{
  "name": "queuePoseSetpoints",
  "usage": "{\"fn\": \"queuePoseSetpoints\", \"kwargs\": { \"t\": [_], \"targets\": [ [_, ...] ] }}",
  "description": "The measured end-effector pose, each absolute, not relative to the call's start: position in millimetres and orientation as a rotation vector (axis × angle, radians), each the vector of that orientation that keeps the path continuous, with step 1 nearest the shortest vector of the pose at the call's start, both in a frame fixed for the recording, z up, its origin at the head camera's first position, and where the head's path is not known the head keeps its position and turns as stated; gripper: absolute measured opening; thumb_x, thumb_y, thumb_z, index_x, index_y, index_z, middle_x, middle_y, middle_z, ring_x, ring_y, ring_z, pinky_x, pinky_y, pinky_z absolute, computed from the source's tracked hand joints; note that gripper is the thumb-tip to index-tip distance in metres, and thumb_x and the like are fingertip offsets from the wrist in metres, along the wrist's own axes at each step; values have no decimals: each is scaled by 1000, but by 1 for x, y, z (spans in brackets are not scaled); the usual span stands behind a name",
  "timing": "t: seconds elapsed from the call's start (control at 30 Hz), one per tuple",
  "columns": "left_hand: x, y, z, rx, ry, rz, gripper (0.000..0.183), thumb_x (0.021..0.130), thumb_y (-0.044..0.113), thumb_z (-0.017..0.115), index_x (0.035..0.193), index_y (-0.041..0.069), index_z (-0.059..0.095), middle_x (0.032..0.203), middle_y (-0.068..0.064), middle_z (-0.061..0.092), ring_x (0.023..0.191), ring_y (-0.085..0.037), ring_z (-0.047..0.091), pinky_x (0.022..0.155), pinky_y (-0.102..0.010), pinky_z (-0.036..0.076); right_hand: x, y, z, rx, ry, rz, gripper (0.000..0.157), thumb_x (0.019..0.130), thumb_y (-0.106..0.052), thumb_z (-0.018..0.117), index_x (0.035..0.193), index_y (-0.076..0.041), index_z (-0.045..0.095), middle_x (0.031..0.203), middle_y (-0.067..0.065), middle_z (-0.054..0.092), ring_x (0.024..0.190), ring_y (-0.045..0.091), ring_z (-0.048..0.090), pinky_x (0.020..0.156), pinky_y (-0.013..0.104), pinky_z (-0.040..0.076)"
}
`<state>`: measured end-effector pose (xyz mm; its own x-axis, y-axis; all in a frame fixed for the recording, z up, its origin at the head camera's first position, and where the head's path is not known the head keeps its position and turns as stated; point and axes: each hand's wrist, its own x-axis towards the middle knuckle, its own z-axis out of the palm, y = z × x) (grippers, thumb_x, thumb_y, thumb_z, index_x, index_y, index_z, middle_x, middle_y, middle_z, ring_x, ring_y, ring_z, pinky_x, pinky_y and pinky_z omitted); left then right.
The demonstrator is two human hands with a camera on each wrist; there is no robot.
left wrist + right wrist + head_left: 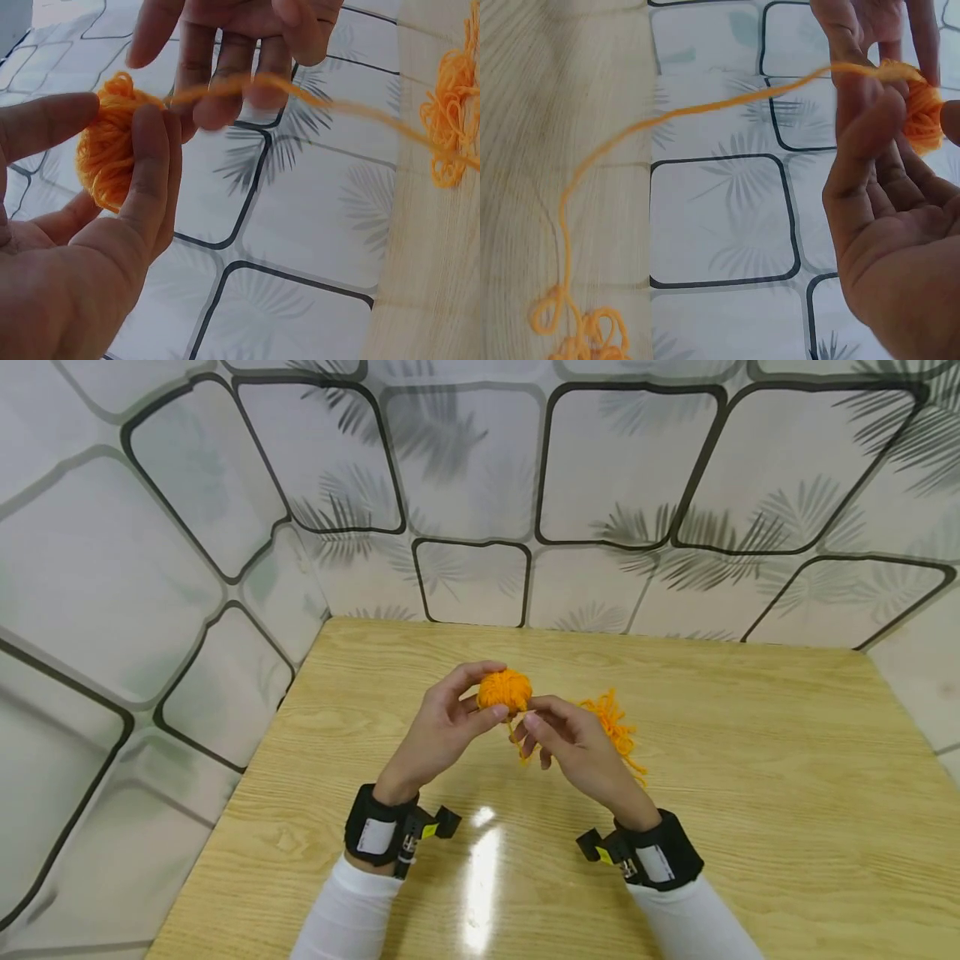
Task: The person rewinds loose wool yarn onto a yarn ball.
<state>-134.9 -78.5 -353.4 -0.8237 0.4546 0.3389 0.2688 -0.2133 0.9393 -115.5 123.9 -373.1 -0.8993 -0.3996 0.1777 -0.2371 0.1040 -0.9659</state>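
Note:
A small wound ball of orange yarn point(506, 690) is held up above the table. My left hand point(442, 727) grips it between thumb and fingers, on both sides of the ball in the left wrist view. Close beside the ball is my right hand point(573, 743), its fingers loosely extended. In the left wrist view the right thumb stands apart from the other fingers point(232, 82), and a yarn strand point(352, 111) runs from the ball across them. That strand leads down to a loose heap of orange yarn point(611, 727) on the table.
The light wood table point(750, 793) reflects a bright light near its front. A patterned covering point(480, 468) with dark outlines and leaf prints rises behind the table and along its left. Each wrist wears a black strap point(660, 852) with a small camera.

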Motion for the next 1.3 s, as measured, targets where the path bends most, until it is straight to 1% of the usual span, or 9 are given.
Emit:
{"fn": "queuePoseSetpoints", "kwargs": {
  "t": [0.13,0.33,0.43,0.5,0.57,0.7,0.87,1.03,1.3],
  "targets": [
    [-134,-77,-354,819,1880,2211,41,89,11,58,129,8,46,127,-15,45,104,-32,55,85,-45,47,-110,119,-363,-627,2310,-1850,26,92,-22,56,115,-10,56,85,11,58,69,36,53,55,33,45],
    [-133,-76,-354,816,1924,2208,41,88,12,60,128,11,48,126,-13,47,104,-31,55,85,-44,47,-105,115,-350,-797,2422,-1723,8,91,-14,57,93,-11,64,87,5,58,74,22,51,63,33,44],
    [-133,-76,-353,827,1920,2222,42,87,11,61,127,9,48,127,-14,46,107,-31,54,88,-44,45,-107,114,-354,-907,2405,-1741,6,91,-10,55,96,-9,59,92,5,53,86,19,52,75,37,45],
    [-132,-75,-352,840,1900,2231,42,87,10,61,127,8,48,127,-14,46,110,-31,52,90,-44,44,-110,114,-362,-913,2341,-1785,13,92,-10,54,105,-8,56,98,5,54,96,19,53,84,40,45],
    [-132,-75,-351,854,1878,2239,41,88,9,60,127,7,48,127,-15,46,111,-31,51,91,-44,43,-113,114,-368,-880,2249,-1839,20,93,-11,52,113,-8,52,99,7,57,97,23,57,86,43,45],
    [-131,-75,-350,868,1870,2239,40,88,9,59,127,8,48,127,-14,46,111,-32,50,92,-45,42,-116,116,-378,-799,2134,-1892,23,95,-19,50,116,-10,52,88,11,59,79,28,59,73,43,48],
    [-130,-78,-349,865,1859,2233,43,87,6,60,128,9,47,127,-15,47,108,-32,53,89,-45,44,-116,117,-381,-826,2118,-1926,19,96,-20,49,101,-6,61,70,11,52,61,26,52,59,40,47],
    [-129,-78,-349,892,1810,2214,52,83,0,62,131,5,44,128,-17,45,104,-33,55,84,-45,47,-115,117,-380,-850,2086,-1983,19,96,-17,47,97,-4,61,64,11,47,54,21,48,50,37,45],
    [-128,-76,-351,870,1957,2176,46,87,9,60,130,9,46,125,-12,48,103,-29,57,82,-44,48,-113,118,-379,-884,2134,-1961,21,97,-16,44,98,-5,62,63,8,48,50,18,41,44,36,40]
  ]
}}
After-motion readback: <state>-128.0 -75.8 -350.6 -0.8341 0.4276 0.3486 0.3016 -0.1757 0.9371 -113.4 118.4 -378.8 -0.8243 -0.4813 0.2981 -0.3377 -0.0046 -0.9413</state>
